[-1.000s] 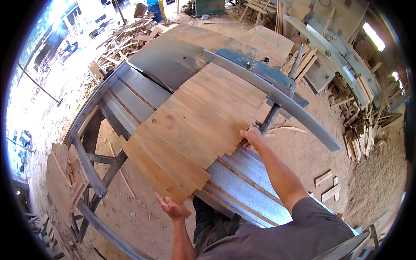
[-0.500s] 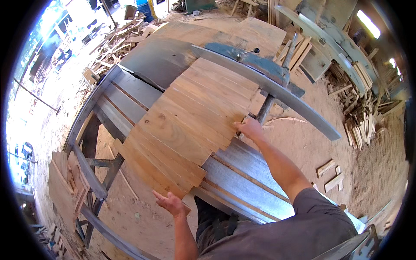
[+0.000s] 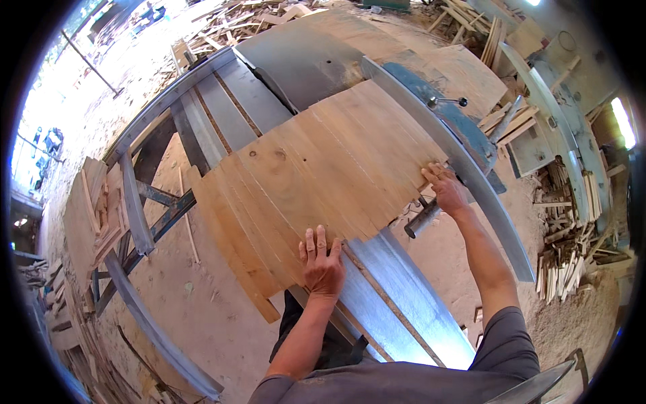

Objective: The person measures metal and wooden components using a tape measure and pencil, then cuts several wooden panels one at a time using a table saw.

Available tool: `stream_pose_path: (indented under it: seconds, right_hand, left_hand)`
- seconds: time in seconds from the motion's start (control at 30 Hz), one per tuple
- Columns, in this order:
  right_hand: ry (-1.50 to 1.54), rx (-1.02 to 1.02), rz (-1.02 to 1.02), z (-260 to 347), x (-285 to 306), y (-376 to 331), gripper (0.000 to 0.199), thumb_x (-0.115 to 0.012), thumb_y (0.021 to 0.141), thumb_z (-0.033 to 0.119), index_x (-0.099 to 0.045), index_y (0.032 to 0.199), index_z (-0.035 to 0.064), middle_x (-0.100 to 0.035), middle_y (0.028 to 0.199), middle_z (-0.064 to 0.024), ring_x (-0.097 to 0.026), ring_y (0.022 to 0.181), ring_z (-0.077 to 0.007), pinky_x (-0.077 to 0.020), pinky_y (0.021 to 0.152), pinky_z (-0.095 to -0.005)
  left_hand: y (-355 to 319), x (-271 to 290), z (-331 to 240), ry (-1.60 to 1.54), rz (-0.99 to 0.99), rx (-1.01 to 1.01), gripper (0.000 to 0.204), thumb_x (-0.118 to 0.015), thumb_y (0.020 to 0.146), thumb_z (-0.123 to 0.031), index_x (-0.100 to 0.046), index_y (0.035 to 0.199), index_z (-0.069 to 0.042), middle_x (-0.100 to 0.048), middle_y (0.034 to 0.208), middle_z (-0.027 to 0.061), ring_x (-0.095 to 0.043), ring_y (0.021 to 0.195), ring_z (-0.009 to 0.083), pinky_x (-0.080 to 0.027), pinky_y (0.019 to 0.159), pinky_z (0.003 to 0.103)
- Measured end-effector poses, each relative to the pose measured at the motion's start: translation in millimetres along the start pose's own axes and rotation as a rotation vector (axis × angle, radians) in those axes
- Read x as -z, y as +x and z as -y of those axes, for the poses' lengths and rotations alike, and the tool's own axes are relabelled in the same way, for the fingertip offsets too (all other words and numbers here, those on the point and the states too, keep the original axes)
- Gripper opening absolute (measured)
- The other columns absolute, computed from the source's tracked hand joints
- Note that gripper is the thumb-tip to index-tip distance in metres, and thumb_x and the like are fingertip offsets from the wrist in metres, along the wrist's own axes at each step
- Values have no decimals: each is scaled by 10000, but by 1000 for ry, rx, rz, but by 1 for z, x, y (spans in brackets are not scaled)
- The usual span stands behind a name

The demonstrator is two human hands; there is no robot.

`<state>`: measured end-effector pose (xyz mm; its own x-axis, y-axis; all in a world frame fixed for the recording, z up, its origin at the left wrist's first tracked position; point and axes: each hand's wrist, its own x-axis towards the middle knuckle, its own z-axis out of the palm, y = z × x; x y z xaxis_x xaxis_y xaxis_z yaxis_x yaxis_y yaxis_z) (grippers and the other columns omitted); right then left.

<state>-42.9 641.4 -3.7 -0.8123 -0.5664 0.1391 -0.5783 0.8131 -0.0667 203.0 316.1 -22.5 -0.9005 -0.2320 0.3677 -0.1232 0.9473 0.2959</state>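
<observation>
A wide wooden panel (image 3: 316, 161) made of several boards edge to edge lies flat across a metal saw table (image 3: 397, 289). Its ends are stepped and uneven. Along its right side runs a long metal fence (image 3: 464, 161), with the panel close against it. My left hand (image 3: 323, 269) rests on the panel's near edge, fingers spread and pointing away from me. My right hand (image 3: 447, 192) is at the panel's right near corner beside the fence, its fingertips laid on the wood. Beneath that wrist a round metal bar (image 3: 424, 219) sticks out. No blade shows.
A blue fence carriage (image 3: 437, 114) with a ball-ended lever stands right of the fence. Metal rails and a frame (image 3: 158, 195) extend left, with loose boards (image 3: 101, 209) on them. Scrap wood (image 3: 249, 30) is piled behind, and stacked offcuts (image 3: 565, 262) lie at right.
My left hand has come from the air beside the panel's near left corner to rest on its near edge. My right hand has moved toward the fence and opened over the corner. The view has shifted.
</observation>
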Motion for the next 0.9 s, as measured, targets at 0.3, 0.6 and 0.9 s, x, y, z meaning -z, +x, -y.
stream_pose_path:
  seconds: [0.3, 0.6, 0.9]
  right_hand:
    - [-40, 176, -9, -27, 1, 42, 410, -633, 894, 87, -680, 1295, 156, -639, 1364, -120, -577, 1309, -310, -487, 1080, -404]
    - [-78, 201, 6, -28, 3, 52, 400, -654, 876, 82, -694, 1270, 137, -652, 1349, -113, -599, 1284, -299, -509, 1055, -388]
    - [-66, 256, 9, -26, 1, 60, 416, -671, 857, 105, -672, 1270, 144, -643, 1340, -102, -615, 1252, -296, -536, 996, -398]
  left_hand:
    - [6, -2, -2, -33, 16, 31, 170, -736, 852, -142, -778, 1017, -151, -594, 1441, 126, -471, 1404, 378, -351, 1159, 536]
    - [8, -6, 0, -47, 13, 28, 190, -739, 848, -140, -783, 1033, -153, -586, 1448, 133, -474, 1398, 385, -349, 1159, 538]
    - [13, -10, 4, -27, 14, 16, 204, -683, 848, -107, -776, 1022, -157, -597, 1433, 140, -478, 1387, 408, -346, 1155, 553]
